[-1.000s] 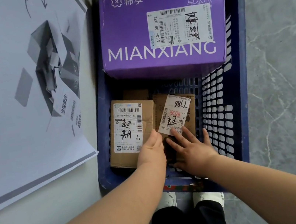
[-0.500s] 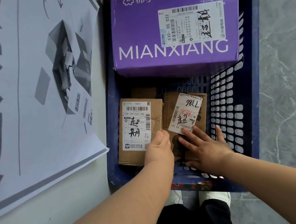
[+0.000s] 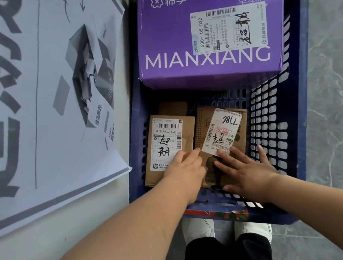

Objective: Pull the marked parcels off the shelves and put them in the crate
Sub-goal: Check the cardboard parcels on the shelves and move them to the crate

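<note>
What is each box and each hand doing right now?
Purple box: in the crate, far end, label up.
Left brown box: flat in the crate, label up.
Right brown box: flat beside it, label up.
Left hand: resting across both brown boxes.
Right hand: fingers spread, pressing the right brown box.

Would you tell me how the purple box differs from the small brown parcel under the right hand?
The purple box is far larger than the brown parcel. The purple box sits high at the crate's far end, untouched; the brown parcel lies low at the near end with the right hand resting flat on it. Both carry handwritten white labels.
</note>
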Action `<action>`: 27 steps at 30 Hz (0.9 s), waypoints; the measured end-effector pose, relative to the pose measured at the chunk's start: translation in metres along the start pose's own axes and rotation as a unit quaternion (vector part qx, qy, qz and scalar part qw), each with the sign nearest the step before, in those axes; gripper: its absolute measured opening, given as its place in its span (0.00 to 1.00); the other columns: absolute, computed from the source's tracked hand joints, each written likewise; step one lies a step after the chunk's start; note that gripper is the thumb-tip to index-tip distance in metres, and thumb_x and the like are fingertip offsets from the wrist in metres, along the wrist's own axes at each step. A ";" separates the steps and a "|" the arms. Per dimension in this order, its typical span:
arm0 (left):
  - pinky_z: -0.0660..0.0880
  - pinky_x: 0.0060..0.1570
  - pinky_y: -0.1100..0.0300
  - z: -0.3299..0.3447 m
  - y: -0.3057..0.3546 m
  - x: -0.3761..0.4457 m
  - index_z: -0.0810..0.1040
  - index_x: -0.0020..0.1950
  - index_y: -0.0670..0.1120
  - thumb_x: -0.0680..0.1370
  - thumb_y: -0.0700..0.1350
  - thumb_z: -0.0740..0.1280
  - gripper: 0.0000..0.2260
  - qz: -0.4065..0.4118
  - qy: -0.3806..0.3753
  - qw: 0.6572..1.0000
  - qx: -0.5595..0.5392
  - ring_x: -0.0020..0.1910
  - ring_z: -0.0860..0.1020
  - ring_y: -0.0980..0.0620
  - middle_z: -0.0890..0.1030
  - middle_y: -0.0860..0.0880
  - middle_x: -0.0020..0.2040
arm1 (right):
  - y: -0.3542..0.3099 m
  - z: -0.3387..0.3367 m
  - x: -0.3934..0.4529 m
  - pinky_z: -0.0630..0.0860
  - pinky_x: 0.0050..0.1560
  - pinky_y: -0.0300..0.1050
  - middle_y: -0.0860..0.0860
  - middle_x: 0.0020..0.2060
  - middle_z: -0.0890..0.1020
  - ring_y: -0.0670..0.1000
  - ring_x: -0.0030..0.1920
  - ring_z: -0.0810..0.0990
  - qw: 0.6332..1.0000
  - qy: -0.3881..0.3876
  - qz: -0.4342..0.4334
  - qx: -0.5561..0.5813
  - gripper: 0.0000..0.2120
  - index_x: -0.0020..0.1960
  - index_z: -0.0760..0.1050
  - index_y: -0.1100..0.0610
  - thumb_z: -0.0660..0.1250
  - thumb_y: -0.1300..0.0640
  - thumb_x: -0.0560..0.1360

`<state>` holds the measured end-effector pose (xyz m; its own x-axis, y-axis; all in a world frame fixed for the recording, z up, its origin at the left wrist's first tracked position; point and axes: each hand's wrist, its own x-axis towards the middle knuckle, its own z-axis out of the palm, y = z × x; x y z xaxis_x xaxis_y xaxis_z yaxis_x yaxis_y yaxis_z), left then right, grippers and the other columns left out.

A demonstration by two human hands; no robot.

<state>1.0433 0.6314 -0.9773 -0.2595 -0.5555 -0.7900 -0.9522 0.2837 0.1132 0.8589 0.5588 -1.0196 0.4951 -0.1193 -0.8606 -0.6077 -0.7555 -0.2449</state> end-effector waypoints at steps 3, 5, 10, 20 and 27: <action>0.43 0.73 0.44 0.003 -0.003 -0.005 0.67 0.71 0.48 0.78 0.49 0.63 0.22 0.016 0.038 0.994 -0.098 0.78 0.40 0.49 0.57 0.48 0.78 | -0.001 -0.002 -0.002 0.31 0.69 0.74 0.39 0.73 0.27 0.50 0.76 0.30 1.000 -0.009 -0.007 0.017 0.33 0.77 0.33 0.39 0.44 0.31 0.79; 0.42 0.73 0.46 -0.001 -0.001 -0.008 0.70 0.70 0.52 0.79 0.48 0.62 0.18 -0.004 0.066 0.981 -0.184 0.78 0.43 0.54 0.59 0.53 0.78 | -0.003 -0.006 -0.004 0.32 0.70 0.71 0.40 0.75 0.30 0.51 0.77 0.31 0.999 -0.001 -0.005 0.041 0.33 0.79 0.37 0.40 0.45 0.33 0.79; 0.49 0.75 0.49 -0.016 0.018 -0.029 0.69 0.72 0.56 0.80 0.49 0.61 0.19 -0.130 0.146 0.907 -0.372 0.78 0.53 0.56 0.61 0.56 0.77 | -0.021 -0.014 -0.026 0.36 0.76 0.60 0.48 0.80 0.43 0.50 0.79 0.39 0.984 0.085 0.014 0.156 0.29 0.80 0.51 0.46 0.50 0.38 0.82; 0.41 0.77 0.49 -0.091 0.075 -0.110 0.38 0.80 0.54 0.80 0.65 0.52 0.35 -0.233 0.166 0.923 -0.259 0.79 0.37 0.49 0.35 0.51 0.79 | -0.053 -0.029 -0.170 0.32 0.75 0.58 0.48 0.79 0.37 0.51 0.78 0.34 0.901 0.306 0.154 0.266 0.32 0.79 0.38 0.44 0.48 0.38 0.81; 0.44 0.76 0.48 -0.226 0.157 -0.161 0.41 0.80 0.54 0.78 0.65 0.57 0.37 -0.079 0.288 0.933 -0.202 0.79 0.41 0.48 0.39 0.50 0.80 | -0.031 -0.029 -0.331 0.31 0.74 0.59 0.48 0.78 0.34 0.51 0.78 0.34 0.789 0.361 0.335 0.368 0.33 0.79 0.36 0.44 0.49 0.37 0.81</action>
<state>0.8986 0.5883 -0.6960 -0.0440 -0.9265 -0.3738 -0.9388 -0.0896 0.3326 0.7315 0.6028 -0.7143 -0.0269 -0.8695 -0.4931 -0.9476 0.1793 -0.2645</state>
